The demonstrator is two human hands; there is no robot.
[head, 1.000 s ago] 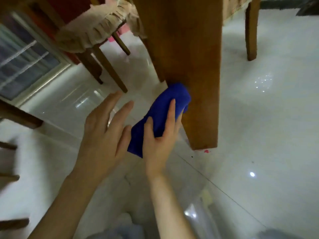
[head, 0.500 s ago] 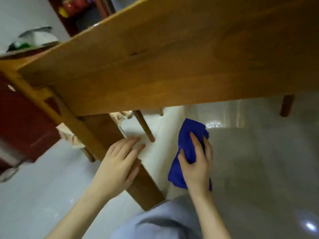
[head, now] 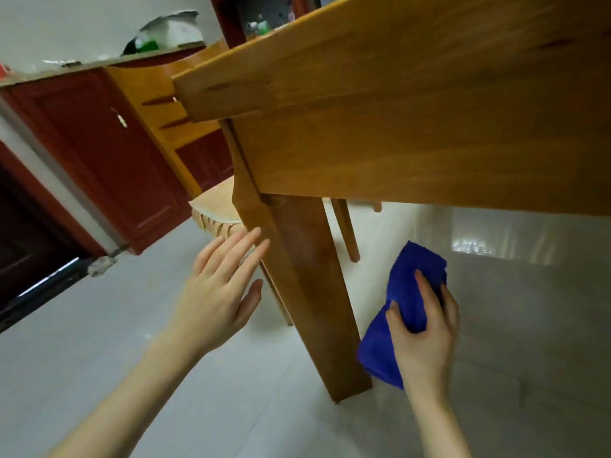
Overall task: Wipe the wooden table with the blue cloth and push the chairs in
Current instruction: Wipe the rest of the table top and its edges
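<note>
Blue cloth (head: 408,285) held beside table leg (head: 310,292)

R hand (head: 426,342) grips the blue cloth, fingers curled over it and thumb pinching its near side. Cloth is just right of the leg; contact unclear. L hand (head: 218,292) is flat, fingers straight & slightly apart, tips at leg's left edge. The wooden table (head: 429,110) top is above both fingertips, w/ a chair (head: 172,127) beyond L fingertips.

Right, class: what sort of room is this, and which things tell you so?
Most likely a home dining area: a wooden table, a cushioned chair beside its leg, and a red cabinet on a tiled floor.
</note>
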